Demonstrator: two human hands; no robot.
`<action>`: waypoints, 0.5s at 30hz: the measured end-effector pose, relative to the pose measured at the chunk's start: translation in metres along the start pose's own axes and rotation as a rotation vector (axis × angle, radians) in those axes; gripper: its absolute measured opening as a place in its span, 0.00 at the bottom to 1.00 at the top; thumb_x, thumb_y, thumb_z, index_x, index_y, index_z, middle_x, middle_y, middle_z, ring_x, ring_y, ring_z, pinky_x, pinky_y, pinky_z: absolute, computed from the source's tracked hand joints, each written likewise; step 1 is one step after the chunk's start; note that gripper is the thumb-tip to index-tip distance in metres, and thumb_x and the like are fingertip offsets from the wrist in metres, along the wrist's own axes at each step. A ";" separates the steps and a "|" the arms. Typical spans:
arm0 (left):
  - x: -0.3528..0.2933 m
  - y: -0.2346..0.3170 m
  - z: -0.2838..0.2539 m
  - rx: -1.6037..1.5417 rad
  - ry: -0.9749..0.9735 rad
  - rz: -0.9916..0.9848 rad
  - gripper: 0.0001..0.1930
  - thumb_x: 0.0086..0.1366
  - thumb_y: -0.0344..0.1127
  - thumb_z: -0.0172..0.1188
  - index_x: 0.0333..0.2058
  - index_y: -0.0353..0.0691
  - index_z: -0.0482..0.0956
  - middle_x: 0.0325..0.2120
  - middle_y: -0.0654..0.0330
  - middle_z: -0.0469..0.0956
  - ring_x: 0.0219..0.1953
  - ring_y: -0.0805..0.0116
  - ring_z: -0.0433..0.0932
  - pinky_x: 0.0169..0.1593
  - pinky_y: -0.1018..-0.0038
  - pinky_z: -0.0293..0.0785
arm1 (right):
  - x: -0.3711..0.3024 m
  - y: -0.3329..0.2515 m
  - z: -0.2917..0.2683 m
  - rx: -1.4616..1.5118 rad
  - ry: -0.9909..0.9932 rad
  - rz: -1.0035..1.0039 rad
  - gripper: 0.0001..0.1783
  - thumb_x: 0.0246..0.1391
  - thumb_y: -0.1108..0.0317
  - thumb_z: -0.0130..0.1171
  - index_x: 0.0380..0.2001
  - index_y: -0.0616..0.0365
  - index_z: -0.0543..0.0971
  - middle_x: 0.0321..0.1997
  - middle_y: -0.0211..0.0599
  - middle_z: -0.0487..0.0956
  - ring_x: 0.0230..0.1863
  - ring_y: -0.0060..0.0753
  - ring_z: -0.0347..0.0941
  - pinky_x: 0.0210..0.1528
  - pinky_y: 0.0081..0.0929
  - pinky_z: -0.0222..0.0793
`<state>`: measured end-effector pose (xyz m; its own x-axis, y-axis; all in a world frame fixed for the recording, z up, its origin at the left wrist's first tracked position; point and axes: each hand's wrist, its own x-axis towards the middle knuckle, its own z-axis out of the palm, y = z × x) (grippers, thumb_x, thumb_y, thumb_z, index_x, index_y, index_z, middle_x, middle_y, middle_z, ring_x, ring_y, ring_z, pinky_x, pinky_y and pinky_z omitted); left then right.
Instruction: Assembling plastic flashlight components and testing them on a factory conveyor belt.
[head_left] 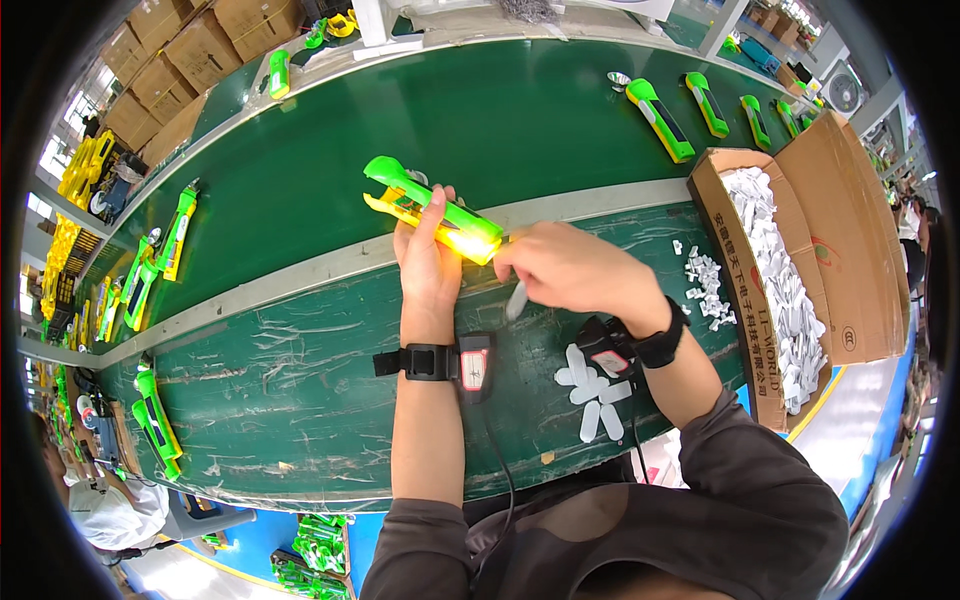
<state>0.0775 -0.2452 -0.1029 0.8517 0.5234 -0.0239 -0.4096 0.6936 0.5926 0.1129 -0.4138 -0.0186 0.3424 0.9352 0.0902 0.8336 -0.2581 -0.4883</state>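
My left hand (430,250) is wrapped round a green and yellow flashlight (462,222), held tilted above the near edge of the belt. The flashlight's end toward my right hand glows bright yellow. At its far end, the green and yellow shell halves stand apart. My right hand (570,265) is closed, its index finger at the glowing end. A slightly blurred white oblong piece (517,300) sticks out below its curled fingers. Several similar white oblong pieces (590,390) lie on the worn green bench (300,390) by my right wrist. Straps with small devices are on both wrists.
An open cardboard box (740,290) full of white parts stands at the right, with small white pieces (706,285) beside it. More flashlights (660,120) lie on the green belt (480,110), and others (155,425) on the bench's left end. A metal rail (270,275) separates belt and bench.
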 end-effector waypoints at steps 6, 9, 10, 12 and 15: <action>-0.001 -0.001 -0.001 0.013 0.029 -0.023 0.24 0.59 0.29 0.63 0.51 0.32 0.64 0.44 0.55 0.71 0.49 0.64 0.71 0.52 0.67 0.67 | 0.003 0.001 -0.026 0.264 0.261 -0.027 0.04 0.40 0.81 0.56 0.22 0.64 0.79 0.30 0.45 0.74 0.33 0.45 0.73 0.36 0.36 0.69; -0.001 0.000 -0.001 0.006 0.030 -0.019 0.24 0.59 0.28 0.63 0.51 0.32 0.63 0.44 0.55 0.71 0.49 0.64 0.71 0.52 0.67 0.67 | -0.001 0.011 -0.031 0.178 0.253 0.030 0.06 0.39 0.80 0.57 0.25 0.63 0.79 0.30 0.45 0.74 0.34 0.47 0.73 0.37 0.37 0.69; -0.001 0.001 -0.002 -0.002 0.028 -0.033 0.23 0.59 0.27 0.62 0.51 0.32 0.63 0.44 0.56 0.71 0.49 0.64 0.70 0.52 0.67 0.67 | -0.003 0.015 -0.030 0.178 0.256 0.028 0.06 0.39 0.80 0.57 0.25 0.63 0.79 0.30 0.45 0.74 0.34 0.47 0.73 0.37 0.37 0.69; -0.001 0.002 -0.002 -0.010 0.020 -0.024 0.23 0.59 0.27 0.62 0.51 0.33 0.63 0.44 0.56 0.71 0.49 0.64 0.70 0.53 0.67 0.67 | -0.005 0.026 -0.026 -0.029 0.389 0.220 0.10 0.39 0.77 0.58 0.30 0.62 0.79 0.31 0.45 0.75 0.36 0.49 0.73 0.39 0.39 0.69; -0.004 0.000 -0.003 -0.021 0.014 -0.012 0.22 0.60 0.27 0.62 0.51 0.34 0.63 0.44 0.56 0.70 0.49 0.65 0.70 0.53 0.68 0.67 | -0.001 0.039 -0.012 -0.014 0.396 0.270 0.13 0.39 0.74 0.60 0.33 0.62 0.77 0.32 0.47 0.76 0.38 0.51 0.73 0.40 0.41 0.69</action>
<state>0.0730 -0.2455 -0.1048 0.8522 0.5216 -0.0419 -0.4061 0.7098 0.5755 0.1503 -0.4274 -0.0275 0.6842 0.6705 0.2870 0.6970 -0.4852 -0.5280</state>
